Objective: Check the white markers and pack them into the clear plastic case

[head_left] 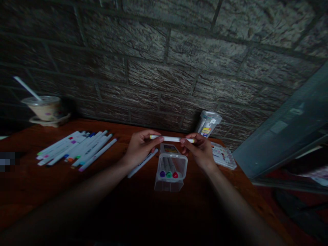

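A white marker [172, 138] is held level above the brown table [38, 191], one hand at each end. My left hand [141, 147] pinches its left end and my right hand [198, 150] pinches its right end. Right below them lies a clear plastic marker case [170, 172] on its side, with three markers in it showing purple, green and red caps. Another white marker [143, 163] lies on the table under my left hand.
Several white markers [77, 149] lie side by side at the left. A drink cup with a straw [44, 106] stands at the far left by the brick wall. A clear case lid [208, 123] and a printed card [222, 155] lie at the right.
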A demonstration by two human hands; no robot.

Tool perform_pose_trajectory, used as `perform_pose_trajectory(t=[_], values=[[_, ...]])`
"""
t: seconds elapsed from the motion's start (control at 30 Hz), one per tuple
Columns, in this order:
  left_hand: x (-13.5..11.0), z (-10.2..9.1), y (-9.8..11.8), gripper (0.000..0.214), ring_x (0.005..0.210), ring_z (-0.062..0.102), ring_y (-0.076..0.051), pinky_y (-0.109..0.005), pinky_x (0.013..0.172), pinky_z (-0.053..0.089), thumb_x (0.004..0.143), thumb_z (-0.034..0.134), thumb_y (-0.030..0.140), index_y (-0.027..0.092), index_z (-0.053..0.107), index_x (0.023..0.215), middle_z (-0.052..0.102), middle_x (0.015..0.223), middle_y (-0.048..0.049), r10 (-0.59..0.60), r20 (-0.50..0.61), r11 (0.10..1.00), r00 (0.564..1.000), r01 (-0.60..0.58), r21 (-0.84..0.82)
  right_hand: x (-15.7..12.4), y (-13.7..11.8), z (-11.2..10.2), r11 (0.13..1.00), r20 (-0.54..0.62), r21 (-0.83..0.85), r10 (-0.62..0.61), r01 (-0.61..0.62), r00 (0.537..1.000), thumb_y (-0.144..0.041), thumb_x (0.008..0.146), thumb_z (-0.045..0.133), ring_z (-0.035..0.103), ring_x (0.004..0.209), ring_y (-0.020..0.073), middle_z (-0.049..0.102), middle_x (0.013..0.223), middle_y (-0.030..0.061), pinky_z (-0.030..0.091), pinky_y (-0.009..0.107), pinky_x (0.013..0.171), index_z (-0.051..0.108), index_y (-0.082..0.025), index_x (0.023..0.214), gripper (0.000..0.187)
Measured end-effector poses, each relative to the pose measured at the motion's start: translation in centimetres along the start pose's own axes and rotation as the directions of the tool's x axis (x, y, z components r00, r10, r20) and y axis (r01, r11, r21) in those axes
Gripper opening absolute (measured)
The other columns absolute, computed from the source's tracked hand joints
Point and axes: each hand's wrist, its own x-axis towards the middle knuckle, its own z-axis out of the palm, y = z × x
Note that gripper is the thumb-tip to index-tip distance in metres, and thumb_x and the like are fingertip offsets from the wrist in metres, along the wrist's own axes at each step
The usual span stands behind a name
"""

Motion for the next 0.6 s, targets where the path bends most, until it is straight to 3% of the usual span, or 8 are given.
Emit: perform_pose_trajectory(t=[0.13,0.37,0.6], values=[[-0.01,-0.05,0.07,0.017,0.047,0.053,-0.008,-0.02,0.046,0.042,0.081,0.085,0.031,0.018,0.078,0.089,0.066,0.062,0.0014,-0.004,0.009,1.0,1.0,0.004,0.002,0.0,0.03,-0.02,1.0,0.009,-0.009,0.002,-0.002,1.0,-0.041,0.071,0.093,0.064,0.046,0.0119,0.071,0.058,-0.0028,0.05,0.022,0.041,0.068,-0.022,0.083,0.033],[0.17,-0.29,-0.29,0.019,0.047,0.053,-0.008,-0.02,0.047,0.042,0.083,0.083,0.031,0.016,0.079,0.094,0.064,0.058,0.0019,-0.012,0.005,1.0,1.0,0.012,0.0,-0.02,0.04,-0.04,1.0,0.015,0.02,-0.013,0.013,1.0,-0.04,0.074,0.092,0.066,0.048,0.0113,0.077,0.07,0.0004,0.052,0.022,0.043,0.069,-0.021,0.086,0.032],[0.48,-0.18,-0.44,0.021,0.048,0.056,-0.008,-0.021,0.045,0.045,0.083,0.081,0.032,0.014,0.078,0.095,0.076,0.077,-0.0044,-0.014,-0.001,0.995,1.0,0.013,-0.1,-0.11,-0.28,0.04,1.0,0.017,0.024,-0.009,0.009,1.0,-0.042,0.075,0.091,0.067,0.047,0.0123,0.079,0.072,0.0017,0.054,0.023,0.043,0.071,-0.02,0.087,0.033]])
